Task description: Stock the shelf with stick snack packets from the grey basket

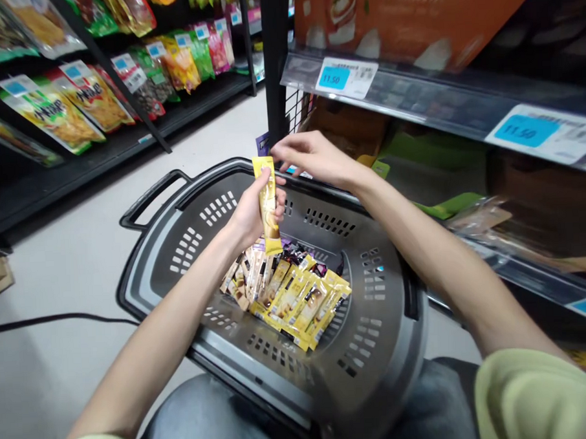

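Observation:
My left hand (254, 211) is closed around a slim yellow snack packet (270, 211), held upright above the shopping basket, thumb on its front. My right hand (314, 157) hovers beside the packet's top, fingers loosely bent and a little apart; I make out nothing in them. Just behind the packet's top shows a small purple piece (262, 144), and whether a hand holds it is unclear. Below, inside the dark grey basket (177, 228), yellow packets (301, 300) lie in a row. Beige packets (251, 270) sit to their left, with dark purple packets (297, 251) behind.
A shelf (414, 110) with price tags and an orange carton (396, 21) rises at the right. Bagged snacks (58, 116) fill a rack at the left. The basket's black handle (151, 200) juts out left, and a black cable (59, 318) crosses the floor.

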Action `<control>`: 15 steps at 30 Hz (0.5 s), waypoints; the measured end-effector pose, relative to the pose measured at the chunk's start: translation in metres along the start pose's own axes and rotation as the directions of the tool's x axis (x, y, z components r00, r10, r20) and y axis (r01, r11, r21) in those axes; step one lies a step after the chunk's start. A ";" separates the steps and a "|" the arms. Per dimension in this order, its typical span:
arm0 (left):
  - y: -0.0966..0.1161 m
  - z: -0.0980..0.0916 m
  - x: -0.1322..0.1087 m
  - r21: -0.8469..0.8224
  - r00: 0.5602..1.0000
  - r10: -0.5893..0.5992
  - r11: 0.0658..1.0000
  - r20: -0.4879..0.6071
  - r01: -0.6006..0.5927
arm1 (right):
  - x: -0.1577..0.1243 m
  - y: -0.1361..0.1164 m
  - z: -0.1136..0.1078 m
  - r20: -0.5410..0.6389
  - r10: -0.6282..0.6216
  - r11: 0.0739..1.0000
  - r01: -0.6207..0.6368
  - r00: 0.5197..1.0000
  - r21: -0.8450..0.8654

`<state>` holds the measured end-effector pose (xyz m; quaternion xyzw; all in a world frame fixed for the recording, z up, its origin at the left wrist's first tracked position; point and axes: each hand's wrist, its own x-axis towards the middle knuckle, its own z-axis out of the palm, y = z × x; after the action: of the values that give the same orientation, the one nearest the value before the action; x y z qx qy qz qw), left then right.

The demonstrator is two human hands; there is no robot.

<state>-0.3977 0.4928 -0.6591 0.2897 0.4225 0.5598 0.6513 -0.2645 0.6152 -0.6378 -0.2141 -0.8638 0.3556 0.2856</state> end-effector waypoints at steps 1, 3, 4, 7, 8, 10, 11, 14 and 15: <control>-0.001 0.000 0.001 -0.001 1.000 0.006 1.000 -0.001 -0.006 | 0.003 -0.003 0.007 0.043 -0.004 0.997 0.000 0.999 0.081; -0.003 -0.001 0.002 -0.003 1.000 0.023 1.000 -0.007 -0.023 | 0.008 -0.005 0.018 0.067 -0.003 0.983 -0.010 0.998 0.186; -0.004 -0.001 0.003 -0.005 0.999 0.035 0.999 -0.013 -0.036 | 0.010 -0.005 0.021 0.042 0.004 0.975 -0.014 0.999 0.220; -0.006 0.000 0.003 0.022 0.996 0.085 0.996 -0.026 -0.084 | 0.013 0.000 0.021 -0.131 0.075 0.956 -0.034 0.989 0.291; -0.007 0.000 0.003 0.046 0.995 0.098 0.994 -0.029 -0.097 | 0.014 0.003 0.018 -0.198 0.113 0.950 -0.048 0.974 0.309; -0.008 0.002 0.002 0.099 0.994 0.108 0.990 -0.030 -0.104 | 0.016 0.010 0.012 -0.314 0.197 0.935 -0.082 0.929 0.344; -0.008 0.003 0.002 0.120 0.994 0.104 0.988 -0.031 -0.100 | 0.017 0.014 0.009 -0.353 0.231 0.928 -0.096 0.907 0.361; -0.007 0.006 0.000 0.154 0.994 0.094 0.984 -0.050 -0.086 | 0.025 0.028 0.001 -0.378 0.303 0.899 -0.130 0.875 0.419; -0.007 0.006 0.000 0.159 0.994 0.093 0.984 -0.050 -0.084 | 0.028 0.033 -0.001 -0.348 0.327 0.880 -0.149 0.879 0.451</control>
<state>-0.3895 0.4919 -0.6619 0.3424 0.4705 0.5613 0.5885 -0.2792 0.6532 -0.6526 -0.3266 -0.6552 0.5086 0.4532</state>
